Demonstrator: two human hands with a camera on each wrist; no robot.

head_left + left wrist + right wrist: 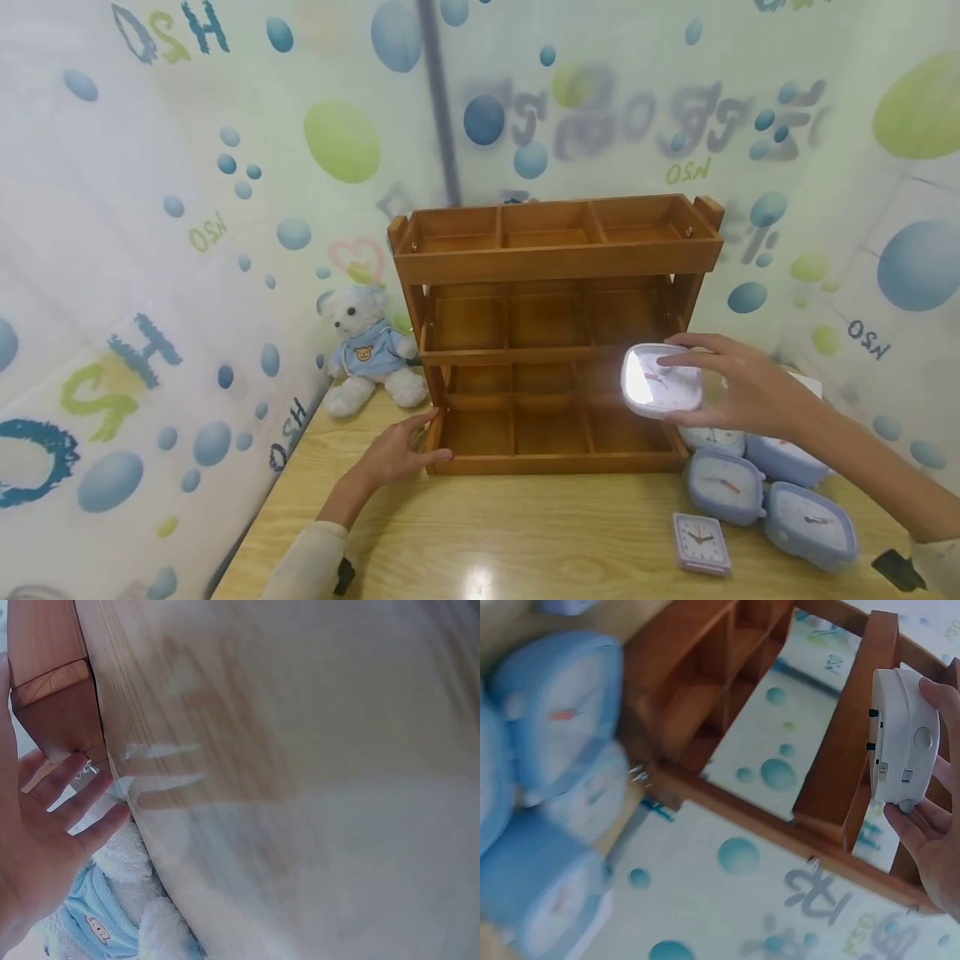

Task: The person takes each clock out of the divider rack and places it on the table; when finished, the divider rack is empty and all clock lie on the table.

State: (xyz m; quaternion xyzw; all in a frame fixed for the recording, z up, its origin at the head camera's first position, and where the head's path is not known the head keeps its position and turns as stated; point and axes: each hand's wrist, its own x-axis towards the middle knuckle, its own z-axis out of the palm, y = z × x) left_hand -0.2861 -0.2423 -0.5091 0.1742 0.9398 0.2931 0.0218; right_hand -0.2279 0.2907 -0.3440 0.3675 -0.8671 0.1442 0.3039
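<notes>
A white alarm clock [651, 382] is pinched between the thumb and fingers of my right hand [738, 390], in front of the right end of a brown wooden shelf [555, 263]. Glare covers part of its face. From the right wrist view the white clock [904, 739] shows its side, with small knobs and a switch. At the shelf's lower left corner is my left hand [392, 454], its thumb and fingers spread by the wood. In the left wrist view my left hand [45, 840] has its fingers extended, close to the shelf's wooden edge [60, 712].
Several blue alarm clocks [724, 487] cluster on the wooden table [480, 525] at the shelf's right. A small square pink-framed clock [701, 542] lies nearer the front. Left of the shelf sits a white teddy bear [367, 348] in a blue hoodie. Patterned curtains [247, 125] surround the table.
</notes>
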